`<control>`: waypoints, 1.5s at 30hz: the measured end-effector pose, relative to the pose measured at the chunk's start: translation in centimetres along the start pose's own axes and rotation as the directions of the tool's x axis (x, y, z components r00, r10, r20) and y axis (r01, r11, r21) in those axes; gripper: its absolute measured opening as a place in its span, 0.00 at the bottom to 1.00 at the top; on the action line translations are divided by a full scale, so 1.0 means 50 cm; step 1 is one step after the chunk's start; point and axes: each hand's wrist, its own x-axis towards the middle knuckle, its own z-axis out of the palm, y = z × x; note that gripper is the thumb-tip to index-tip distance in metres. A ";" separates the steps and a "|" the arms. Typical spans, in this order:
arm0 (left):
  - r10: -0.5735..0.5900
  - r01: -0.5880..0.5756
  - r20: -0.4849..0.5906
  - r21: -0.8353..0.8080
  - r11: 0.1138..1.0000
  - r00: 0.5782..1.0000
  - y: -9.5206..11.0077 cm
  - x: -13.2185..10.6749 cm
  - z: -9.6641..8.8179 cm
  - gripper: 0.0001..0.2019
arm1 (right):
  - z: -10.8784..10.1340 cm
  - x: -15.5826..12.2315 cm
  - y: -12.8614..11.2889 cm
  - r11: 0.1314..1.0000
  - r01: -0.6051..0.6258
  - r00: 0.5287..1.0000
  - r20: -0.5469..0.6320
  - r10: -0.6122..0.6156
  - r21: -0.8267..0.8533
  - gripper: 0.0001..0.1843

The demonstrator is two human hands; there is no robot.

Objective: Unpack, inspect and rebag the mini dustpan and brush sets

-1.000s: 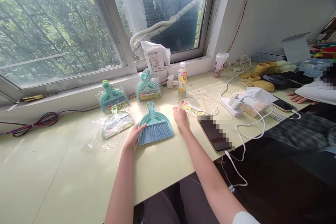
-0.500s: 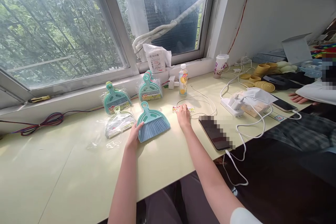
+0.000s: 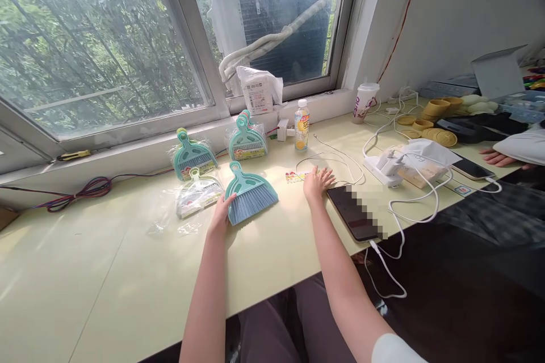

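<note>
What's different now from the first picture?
The dustpan and brush moved left and turned a little, with the left hand still holding their edge. The paper label slid left and lies straighter. The right hand moved right, fingers now spread; whether it touches the label's end is unclear. The bottle and big phone stayed put.

Bright daylight through window (image 3: 192, 28); top-right corner dark, perhaps blurred.
</note>
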 end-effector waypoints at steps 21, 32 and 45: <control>0.041 -0.037 0.040 -0.086 0.996 0.998 -0.011 0.005 0.014 0.29 | -0.055 -0.137 -0.125 0.419 -0.037 0.911 0.203 -0.359 0.907 0.22; 0.107 -0.097 0.047 -0.180 0.979 0.993 -0.010 -0.004 0.033 0.34 | 0.007 -0.230 -0.145 0.828 0.155 0.897 0.274 -0.347 0.540 0.12; 0.186 -0.186 -0.011 -0.141 0.972 0.982 -0.008 -0.007 0.027 0.39 | 0.027 -0.228 -0.143 0.629 -0.209 0.922 0.365 -0.129 0.749 0.34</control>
